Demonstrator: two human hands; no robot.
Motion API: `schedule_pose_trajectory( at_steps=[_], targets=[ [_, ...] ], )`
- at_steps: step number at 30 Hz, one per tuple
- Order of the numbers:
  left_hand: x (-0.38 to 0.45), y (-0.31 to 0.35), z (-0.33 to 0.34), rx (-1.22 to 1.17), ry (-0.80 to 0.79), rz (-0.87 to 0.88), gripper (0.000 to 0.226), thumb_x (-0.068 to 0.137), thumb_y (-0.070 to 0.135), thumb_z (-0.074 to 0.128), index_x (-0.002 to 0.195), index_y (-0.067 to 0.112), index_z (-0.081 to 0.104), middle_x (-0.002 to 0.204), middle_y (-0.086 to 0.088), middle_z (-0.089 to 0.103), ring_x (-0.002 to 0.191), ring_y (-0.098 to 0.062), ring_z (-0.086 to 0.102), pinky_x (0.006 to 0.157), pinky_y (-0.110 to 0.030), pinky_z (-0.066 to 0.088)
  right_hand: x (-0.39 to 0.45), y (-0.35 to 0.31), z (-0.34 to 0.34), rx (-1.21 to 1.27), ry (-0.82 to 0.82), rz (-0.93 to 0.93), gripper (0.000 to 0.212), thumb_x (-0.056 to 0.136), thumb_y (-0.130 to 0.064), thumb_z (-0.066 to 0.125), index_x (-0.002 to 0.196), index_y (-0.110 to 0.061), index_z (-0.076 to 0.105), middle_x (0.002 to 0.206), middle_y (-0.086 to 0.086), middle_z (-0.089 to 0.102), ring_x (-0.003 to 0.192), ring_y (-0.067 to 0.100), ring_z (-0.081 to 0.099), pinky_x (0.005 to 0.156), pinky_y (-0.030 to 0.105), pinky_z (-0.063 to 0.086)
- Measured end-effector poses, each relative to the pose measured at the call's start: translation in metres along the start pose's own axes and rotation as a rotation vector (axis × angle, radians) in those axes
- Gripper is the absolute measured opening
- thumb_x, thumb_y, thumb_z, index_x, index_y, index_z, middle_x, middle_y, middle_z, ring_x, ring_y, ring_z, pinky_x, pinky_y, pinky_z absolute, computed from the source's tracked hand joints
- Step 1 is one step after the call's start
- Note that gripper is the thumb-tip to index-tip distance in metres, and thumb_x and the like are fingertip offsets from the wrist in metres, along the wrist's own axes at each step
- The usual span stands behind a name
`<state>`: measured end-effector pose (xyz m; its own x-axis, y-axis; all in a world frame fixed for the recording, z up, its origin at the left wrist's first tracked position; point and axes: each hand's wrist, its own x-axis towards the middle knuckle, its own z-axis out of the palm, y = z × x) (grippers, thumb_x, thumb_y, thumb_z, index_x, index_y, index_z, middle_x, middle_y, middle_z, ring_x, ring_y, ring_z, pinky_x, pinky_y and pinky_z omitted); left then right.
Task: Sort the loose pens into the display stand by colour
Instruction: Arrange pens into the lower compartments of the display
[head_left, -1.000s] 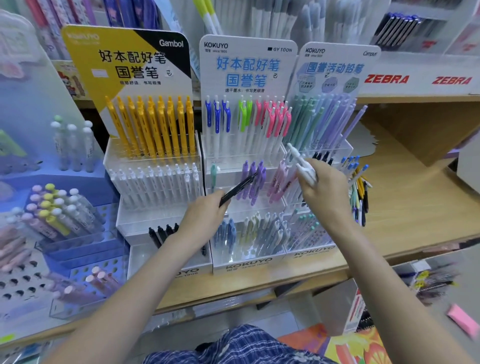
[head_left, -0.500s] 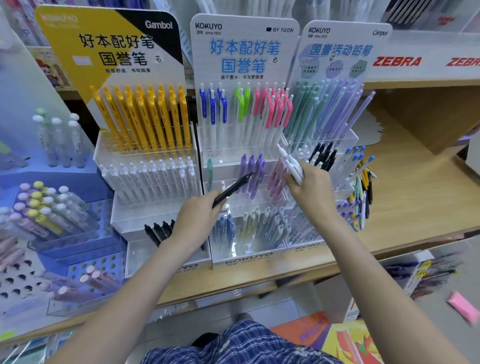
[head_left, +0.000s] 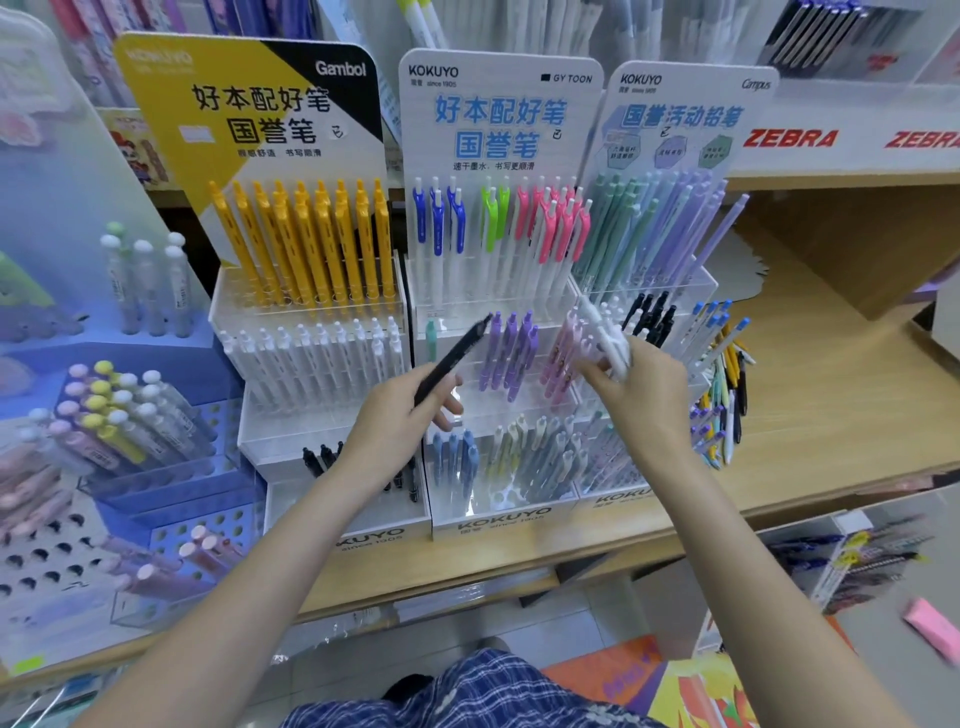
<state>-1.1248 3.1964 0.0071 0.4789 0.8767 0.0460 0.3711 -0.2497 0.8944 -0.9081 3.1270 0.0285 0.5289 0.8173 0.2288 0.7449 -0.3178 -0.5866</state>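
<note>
The left hand (head_left: 397, 415) grips a slim black pen (head_left: 451, 361) low on its barrel, so that the pen slants up and to the right with its tip in front of the purple-clipped pens (head_left: 511, 348) on the middle tier of the white tiered Kokuyo display stand (head_left: 498, 332). The right hand (head_left: 641, 392) holds a small bunch of white pens (head_left: 605, 332), fingers curled round them, with the ends of the pens pointing up and left beside the pale pink pens (head_left: 563, 353) on that same tier.

The stand rests on a light wooden shelf (head_left: 831, 405). Its top tier holds white pens with blue, green and pink clips. To its left stands a second stand with yellow pens (head_left: 306, 239) above a row of white ones, and a few black pens (head_left: 324, 457) on the lowest step, just left of the left wrist. To the right, a third stand carries green and lilac pencils. A loose pile of mixed-colour pens (head_left: 724, 395) leans against its right side on the shelf, near the right hand but apart from it.
</note>
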Motion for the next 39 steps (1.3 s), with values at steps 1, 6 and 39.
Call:
schedule_pose_trajectory(
  at_steps=[1, 6, 39],
  targets=[
    [-0.002, 0.004, -0.003, -0.118, -0.023, -0.017, 0.021, 0.096, 0.028, 0.044, 0.095, 0.020, 0.063, 0.069, 0.008, 0.063, 0.055, -0.008, 0.056, 0.060, -0.026, 0.048, -0.006, -0.008, -0.003, 0.139, 0.009, 0.027, 0.025, 0.082, -0.026, 0.071, 0.079, -0.004, 0.061, 0.071, 0.006, 0.061, 0.055, 0.014, 0.051, 0.050, 0.030, 0.042],
    [-0.014, 0.017, -0.011, -0.414, -0.239, -0.121, 0.026, 0.096, 0.025, 0.043, 0.097, 0.011, 0.064, 0.054, 0.010, 0.048, 0.047, -0.005, 0.034, 0.049, -0.018, 0.030, -0.030, -0.061, 0.001, 0.756, -0.413, 0.152, 0.012, 0.083, -0.016, 0.069, 0.091, -0.008, 0.065, 0.059, 0.002, 0.054, 0.039, 0.005, 0.039, 0.038, 0.019, 0.033],
    [-0.046, -0.077, -0.105, 0.469, 0.112, -0.244, 0.026, 0.097, 0.018, 0.044, 0.112, 0.010, 0.065, 0.118, -0.007, 0.052, 0.110, -0.029, 0.042, 0.092, -0.043, 0.039, -0.017, -0.139, 0.064, 0.116, -0.174, -0.621, 0.021, 0.088, -0.018, 0.060, 0.086, 0.001, 0.069, 0.080, 0.014, 0.065, 0.061, 0.027, 0.054, 0.053, 0.039, 0.046]
  ],
)
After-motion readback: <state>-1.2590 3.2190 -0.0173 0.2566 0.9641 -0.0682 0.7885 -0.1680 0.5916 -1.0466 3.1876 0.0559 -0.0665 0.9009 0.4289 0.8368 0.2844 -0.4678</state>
